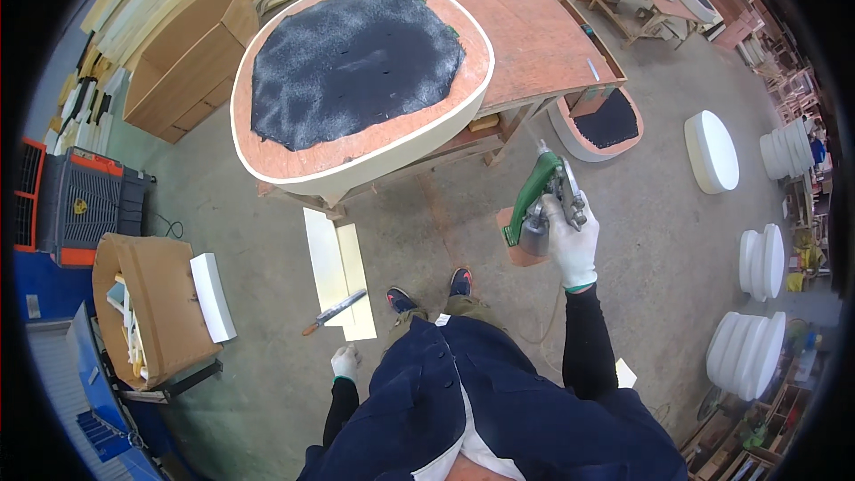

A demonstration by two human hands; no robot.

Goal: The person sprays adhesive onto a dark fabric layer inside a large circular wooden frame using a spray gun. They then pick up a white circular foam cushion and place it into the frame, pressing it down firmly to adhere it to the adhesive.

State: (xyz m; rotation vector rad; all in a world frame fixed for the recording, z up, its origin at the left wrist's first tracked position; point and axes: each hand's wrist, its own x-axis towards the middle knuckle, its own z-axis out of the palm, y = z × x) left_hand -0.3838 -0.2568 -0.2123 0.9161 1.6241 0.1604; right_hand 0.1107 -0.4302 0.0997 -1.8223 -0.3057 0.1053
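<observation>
Near me, my left hand [345, 362] hangs loosely curled and empty at my side. My right hand [571, 245] is clamped round a green spray gun [539, 205], right of centre: rigid, cup-heavy I'd judge, best gripped at the handle. Farther left, the oval foam-rimmed seat panel [356, 80] lies on the desk [534, 31].

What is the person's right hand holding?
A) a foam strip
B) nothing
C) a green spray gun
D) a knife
C: the gloved right hand grips a green spray gun with a metal cup, held up beside the workbench; the left hand hangs empty.
</observation>
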